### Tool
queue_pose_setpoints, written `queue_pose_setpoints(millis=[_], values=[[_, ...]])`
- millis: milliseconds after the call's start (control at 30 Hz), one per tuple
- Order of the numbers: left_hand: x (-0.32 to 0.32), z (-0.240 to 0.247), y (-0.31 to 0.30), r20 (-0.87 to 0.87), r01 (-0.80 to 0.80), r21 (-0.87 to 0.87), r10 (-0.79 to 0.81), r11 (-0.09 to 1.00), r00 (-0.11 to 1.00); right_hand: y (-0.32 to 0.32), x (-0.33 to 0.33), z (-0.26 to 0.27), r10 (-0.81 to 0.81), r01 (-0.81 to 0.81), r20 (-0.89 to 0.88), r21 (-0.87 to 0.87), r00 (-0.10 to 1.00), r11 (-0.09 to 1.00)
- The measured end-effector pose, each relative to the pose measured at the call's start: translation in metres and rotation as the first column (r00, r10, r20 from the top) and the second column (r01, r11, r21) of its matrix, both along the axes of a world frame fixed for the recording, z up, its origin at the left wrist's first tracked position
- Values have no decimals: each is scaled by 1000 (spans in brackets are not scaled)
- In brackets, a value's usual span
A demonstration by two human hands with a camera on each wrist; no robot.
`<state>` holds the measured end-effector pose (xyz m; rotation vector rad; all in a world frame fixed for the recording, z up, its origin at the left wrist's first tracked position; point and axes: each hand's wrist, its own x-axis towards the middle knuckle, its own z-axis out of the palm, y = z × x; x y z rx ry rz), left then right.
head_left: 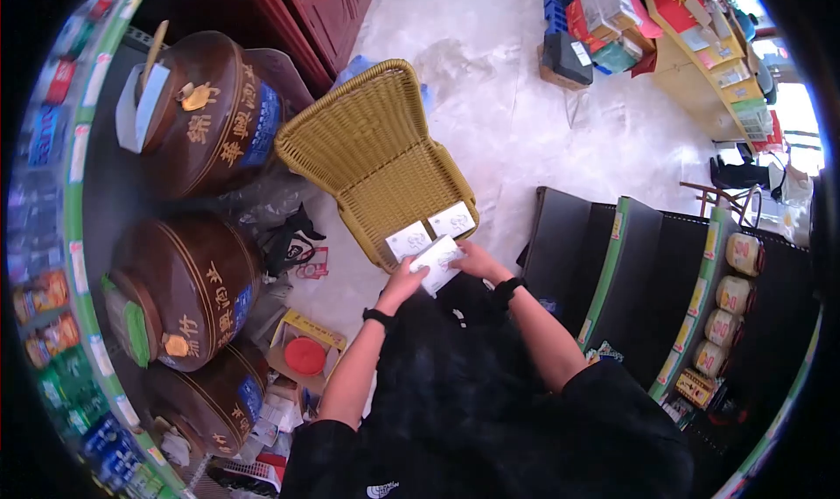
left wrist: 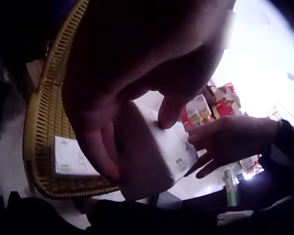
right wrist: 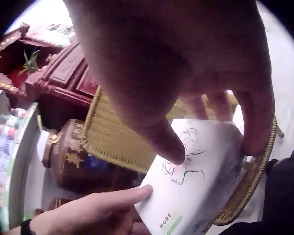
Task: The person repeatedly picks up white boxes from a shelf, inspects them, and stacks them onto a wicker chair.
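Left hand (head_left: 400, 287) and right hand (head_left: 479, 263) are both gripping one white MORE pack (head_left: 437, 265), thumbs on top, near the wicker chair (head_left: 359, 127); two similar packs (head_left: 408, 240) sit on its seat.

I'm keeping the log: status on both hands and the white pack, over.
Left hand and right hand both gripping one white pack. Two similar packs on wicker chair. No obstruction seen at hands.

White pack (head_left: 437, 263) | printed "MORE" | tilted, held || two similar packs (head_left: 407, 239) | side by side on wicker chair (head_left: 385, 184)
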<state>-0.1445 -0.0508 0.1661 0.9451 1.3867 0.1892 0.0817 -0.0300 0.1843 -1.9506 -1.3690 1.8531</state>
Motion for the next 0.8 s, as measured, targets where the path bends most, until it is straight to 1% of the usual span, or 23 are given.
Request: queue_pose_setpoints(millis=[67,100,200,233,300,333,367,400,467,567,600,667,767,800], values=[[22,-34,7,-6,-31,-53,31,998,1000,18,14,-21,-19,25,84,-68,996,997],[33,-49,11,-7,-49,-80,49,996,999,28,20,-25,-28,34,67,-93,997,995],[60,-28,47,-135,-39,21,42,999,990,45,36,-59,-63,81,158,-105,985,991],[66,-25,56,-123,-76,-16,73,997,990,50,40,-70,-85,101,152,-101,985,990],[73,-50,63,-112,-82,-60,75,995,991,56,46,-88,-129,142,135,-95,982,985],[75,-63,63,-109,-85,-84,75,993,991,65,42,-84,-151,164,126,-94,980,982],[78,-74,60,-111,-118,-36,113,992,987,73,43,-76,-130,153,165,-135,978,979],[81,-79,63,-110,-128,-22,125,992,986,69,46,-88,-158,177,145,-134,977,975],[85,-85,67,-87,-169,-73,163,983,983,57,48,-111,-196,204,212,-16,958,979],[93,-113,54,-122,-240,-106,227,965,966,72,45,-99,-111,132,217,-85,970,988],[96,-116,54,-102,-289,-128,277,949,955,75,45,-101,-171,205,187,-183,967,961],[101,-122,52,-69,-382,-174,375,908,924,80,44,-107,-296,331,148,-377,943,865],[107,-117,58,76,-545,-239,575,804,815,88,47,-112,-399,336,-40,-464,916,819],[105,-115,62,69,-512,-243,541,824,838,89,48,-119,-394,324,-61,-462,917,826]])
